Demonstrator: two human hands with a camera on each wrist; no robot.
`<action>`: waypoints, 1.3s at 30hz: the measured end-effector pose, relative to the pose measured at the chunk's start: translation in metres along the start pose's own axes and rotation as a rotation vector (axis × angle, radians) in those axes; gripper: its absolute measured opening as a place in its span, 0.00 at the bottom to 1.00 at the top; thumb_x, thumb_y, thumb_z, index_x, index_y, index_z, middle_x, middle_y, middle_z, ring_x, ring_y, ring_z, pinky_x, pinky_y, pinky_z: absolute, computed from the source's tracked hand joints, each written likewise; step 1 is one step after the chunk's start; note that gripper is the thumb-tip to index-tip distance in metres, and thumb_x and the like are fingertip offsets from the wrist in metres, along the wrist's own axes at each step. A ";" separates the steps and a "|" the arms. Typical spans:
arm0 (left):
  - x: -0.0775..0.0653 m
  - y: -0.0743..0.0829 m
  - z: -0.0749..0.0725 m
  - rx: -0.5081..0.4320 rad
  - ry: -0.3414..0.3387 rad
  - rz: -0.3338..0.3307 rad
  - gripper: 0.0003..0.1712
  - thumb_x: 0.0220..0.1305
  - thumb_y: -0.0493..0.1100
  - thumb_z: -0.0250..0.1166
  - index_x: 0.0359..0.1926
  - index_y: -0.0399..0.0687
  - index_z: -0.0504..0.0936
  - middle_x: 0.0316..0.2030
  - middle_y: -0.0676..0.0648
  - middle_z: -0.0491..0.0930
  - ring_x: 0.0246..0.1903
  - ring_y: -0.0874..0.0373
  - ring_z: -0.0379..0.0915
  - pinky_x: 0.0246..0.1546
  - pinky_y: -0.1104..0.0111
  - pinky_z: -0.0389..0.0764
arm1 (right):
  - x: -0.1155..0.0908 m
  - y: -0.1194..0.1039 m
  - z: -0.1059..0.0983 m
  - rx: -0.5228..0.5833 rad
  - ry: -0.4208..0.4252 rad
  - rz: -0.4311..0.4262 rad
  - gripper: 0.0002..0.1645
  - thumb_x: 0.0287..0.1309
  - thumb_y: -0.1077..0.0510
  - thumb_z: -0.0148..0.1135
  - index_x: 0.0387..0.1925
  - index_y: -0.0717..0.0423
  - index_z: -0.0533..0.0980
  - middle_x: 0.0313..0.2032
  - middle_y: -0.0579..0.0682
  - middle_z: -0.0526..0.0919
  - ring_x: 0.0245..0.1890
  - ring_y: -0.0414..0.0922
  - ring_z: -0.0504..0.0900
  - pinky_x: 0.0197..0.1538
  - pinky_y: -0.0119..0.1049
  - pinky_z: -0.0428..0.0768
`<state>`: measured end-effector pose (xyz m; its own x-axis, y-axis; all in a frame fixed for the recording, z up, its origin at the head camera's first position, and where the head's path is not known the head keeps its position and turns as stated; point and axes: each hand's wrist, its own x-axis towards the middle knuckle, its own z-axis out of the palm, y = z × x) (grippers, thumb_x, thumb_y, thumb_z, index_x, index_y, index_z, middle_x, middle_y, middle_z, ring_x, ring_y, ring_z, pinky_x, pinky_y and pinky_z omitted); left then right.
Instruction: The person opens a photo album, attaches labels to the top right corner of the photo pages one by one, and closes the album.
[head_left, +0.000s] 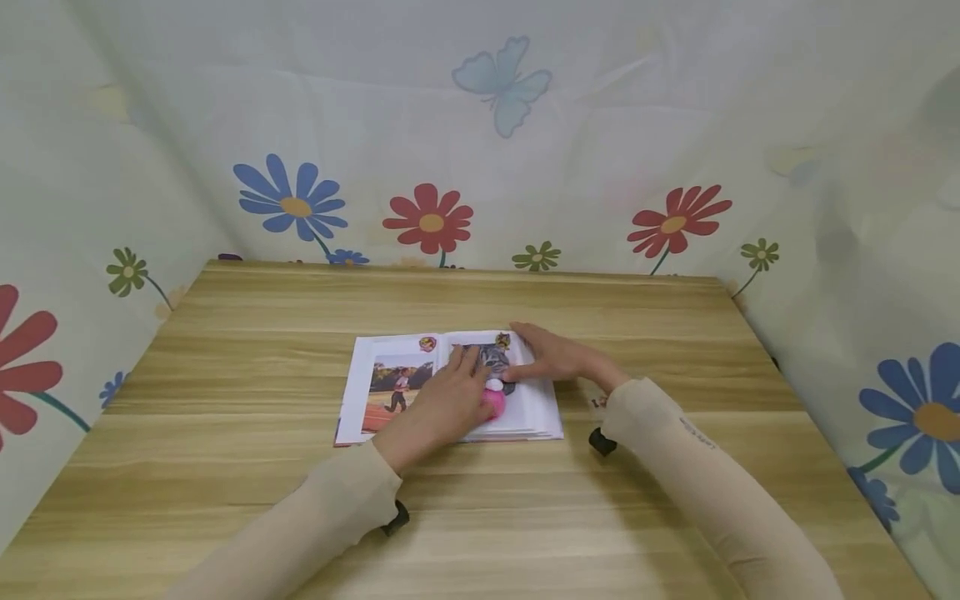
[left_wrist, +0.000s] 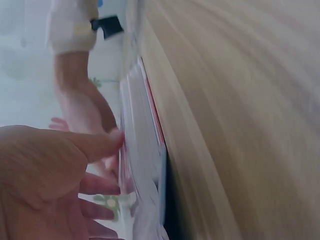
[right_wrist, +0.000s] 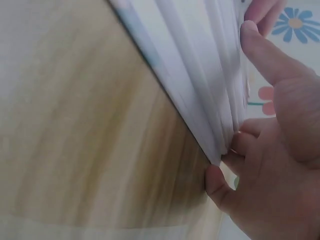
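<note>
An open photo album (head_left: pixel 540 417) lies on the wooden table. Its left page bears a picture of a runner (head_left: pixel 401 390); on the right page a grey cat picture (head_left: pixel 491 358) is partly hidden by the hands. Below the cat is a bright pink patch (head_left: pixel 493 403) with white above it; I cannot tell what it is. My left hand (head_left: pixel 446 400) reaches across the album, its straight fingers resting on the right page near the spine. My right hand (head_left: pixel 555 354) spreads over that page's upper right corner. Its thumb (right_wrist: pixel 260 47) touches the page, while its other fingers lie along the album's edges.
The table (head_left: pixel 225 350) extends around the album on all sides. A flowered cloth (head_left: pixel 585 150) hangs behind it and at both sides. Small black pieces (head_left: pixel 602 442) stick out under the wrists.
</note>
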<state>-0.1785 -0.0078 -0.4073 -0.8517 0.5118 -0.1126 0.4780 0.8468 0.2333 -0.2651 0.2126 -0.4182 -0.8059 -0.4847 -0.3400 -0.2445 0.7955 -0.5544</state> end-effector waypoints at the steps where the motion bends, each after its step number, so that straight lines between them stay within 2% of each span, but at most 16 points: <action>1: -0.001 0.003 -0.001 0.005 -0.005 0.004 0.42 0.71 0.61 0.62 0.73 0.36 0.69 0.79 0.31 0.55 0.79 0.31 0.48 0.78 0.46 0.61 | 0.000 0.001 -0.001 0.001 -0.005 -0.006 0.63 0.62 0.34 0.66 0.83 0.53 0.42 0.83 0.58 0.44 0.83 0.58 0.44 0.83 0.57 0.47; 4: -0.004 0.011 -0.001 0.007 -0.037 0.008 0.46 0.66 0.66 0.65 0.75 0.42 0.68 0.79 0.34 0.56 0.79 0.32 0.48 0.76 0.42 0.63 | -0.002 0.004 -0.006 0.014 -0.011 -0.010 0.58 0.64 0.35 0.64 0.83 0.51 0.45 0.83 0.57 0.46 0.83 0.59 0.47 0.83 0.58 0.48; 7: -0.006 0.014 0.001 0.005 -0.042 0.009 0.49 0.62 0.66 0.68 0.75 0.45 0.67 0.79 0.35 0.57 0.79 0.33 0.49 0.75 0.41 0.63 | -0.002 0.007 -0.007 0.022 -0.003 -0.025 0.53 0.67 0.40 0.62 0.82 0.50 0.48 0.82 0.57 0.49 0.82 0.59 0.49 0.82 0.59 0.49; 15: -0.006 0.010 0.006 -0.050 -0.016 0.004 0.50 0.58 0.67 0.71 0.75 0.47 0.69 0.78 0.37 0.60 0.78 0.33 0.52 0.74 0.40 0.65 | -0.006 0.012 -0.006 0.091 0.017 -0.027 0.42 0.72 0.51 0.54 0.81 0.48 0.52 0.82 0.57 0.53 0.82 0.58 0.50 0.82 0.59 0.50; 26: -0.008 0.008 -0.002 -0.095 0.010 0.041 0.42 0.63 0.62 0.70 0.71 0.47 0.73 0.76 0.37 0.65 0.77 0.34 0.57 0.74 0.43 0.66 | -0.006 0.012 -0.006 0.114 0.047 -0.025 0.40 0.74 0.44 0.53 0.81 0.44 0.55 0.81 0.55 0.56 0.82 0.58 0.53 0.81 0.61 0.52; 33: -0.015 0.010 -0.002 -0.172 0.098 0.106 0.29 0.70 0.52 0.66 0.66 0.42 0.79 0.70 0.39 0.74 0.73 0.41 0.67 0.73 0.50 0.71 | -0.006 0.012 -0.007 0.120 0.054 -0.010 0.37 0.77 0.42 0.48 0.81 0.44 0.55 0.80 0.55 0.57 0.82 0.59 0.53 0.81 0.61 0.53; 36: -0.020 0.013 -0.003 -0.203 0.165 0.126 0.26 0.71 0.46 0.63 0.65 0.40 0.79 0.67 0.40 0.77 0.70 0.44 0.72 0.70 0.51 0.75 | -0.005 0.011 -0.006 0.114 0.074 -0.021 0.36 0.78 0.44 0.45 0.81 0.45 0.55 0.80 0.56 0.58 0.81 0.58 0.54 0.81 0.60 0.54; 39: -0.025 0.016 -0.004 -0.221 0.263 0.127 0.25 0.68 0.41 0.61 0.64 0.38 0.79 0.65 0.40 0.79 0.66 0.46 0.77 0.67 0.54 0.78 | -0.005 0.008 -0.004 0.102 0.099 -0.040 0.36 0.79 0.44 0.45 0.81 0.47 0.55 0.80 0.58 0.58 0.81 0.60 0.55 0.81 0.60 0.55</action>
<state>-0.1504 -0.0074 -0.3969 -0.8282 0.5319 0.1766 0.5504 0.7124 0.4354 -0.2656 0.2227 -0.4180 -0.8470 -0.4729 -0.2428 -0.2254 0.7332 -0.6416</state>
